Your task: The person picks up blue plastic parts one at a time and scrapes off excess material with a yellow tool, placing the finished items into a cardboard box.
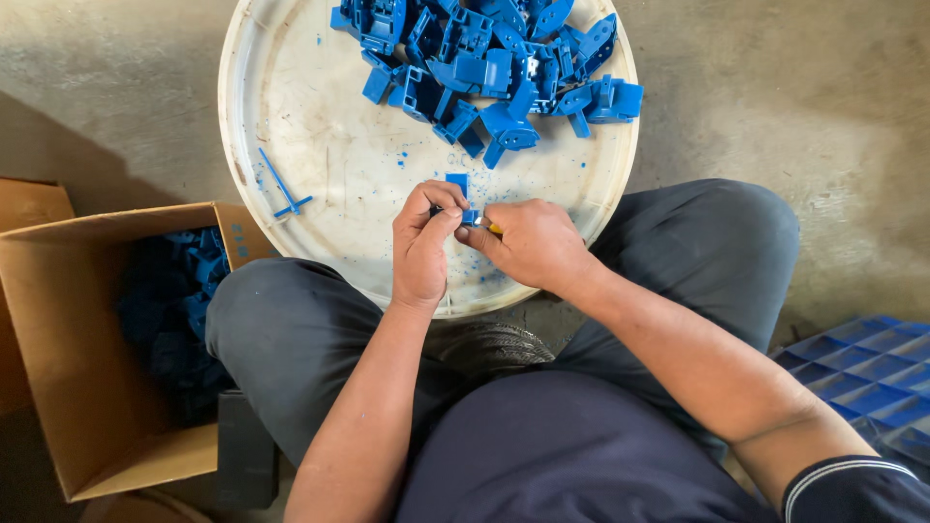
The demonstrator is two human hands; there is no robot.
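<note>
My left hand (423,242) pinches a small blue plastic part (458,186) over the near side of a round white tray (291,87). Close beside it, my right hand (528,242) grips a small tool with a yellow handle (492,228), its tip against the part. A heap of several blue plastic parts (489,63) lies at the far side of the tray. A thin blue sprue piece (281,186) lies alone on the tray's left side.
A cardboard box (77,387) with several blue parts inside stands at my left knee. A blue plastic crate (867,373) sits at the right edge. The tray rests between my knees on a concrete floor (794,87).
</note>
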